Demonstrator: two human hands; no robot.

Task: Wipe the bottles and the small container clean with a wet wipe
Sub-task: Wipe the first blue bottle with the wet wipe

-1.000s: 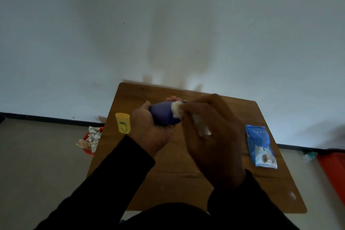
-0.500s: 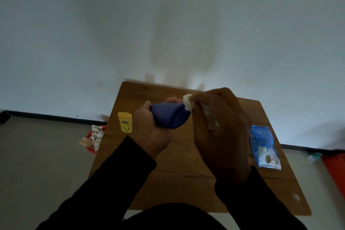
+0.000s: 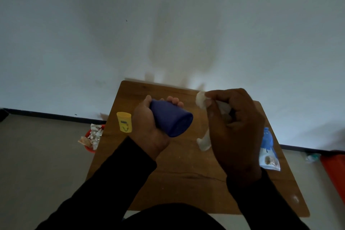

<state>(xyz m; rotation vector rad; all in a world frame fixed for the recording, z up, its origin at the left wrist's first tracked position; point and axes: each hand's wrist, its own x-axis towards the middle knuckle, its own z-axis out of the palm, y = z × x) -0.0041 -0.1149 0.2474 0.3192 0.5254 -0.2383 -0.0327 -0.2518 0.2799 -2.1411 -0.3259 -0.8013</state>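
Observation:
My left hand grips a dark blue bottle above the wooden table, its flat base tilted toward me and to the right. My right hand is closed on a crumpled white wet wipe; one end sticks out by my thumb and a tail hangs below the palm. The wipe is a short gap to the right of the bottle, not touching it. A small yellow container stands upright on the table left of my left hand.
A blue and white wet wipe pack lies near the table's right edge. A red bin with crumpled wipes sits on the floor left of the table. A red object is on the floor at far right. A white wall is behind.
My right hand has pulled the wipe off the bottle and moved right and slightly up. My left hand has tilted the bottle so its base now faces me.

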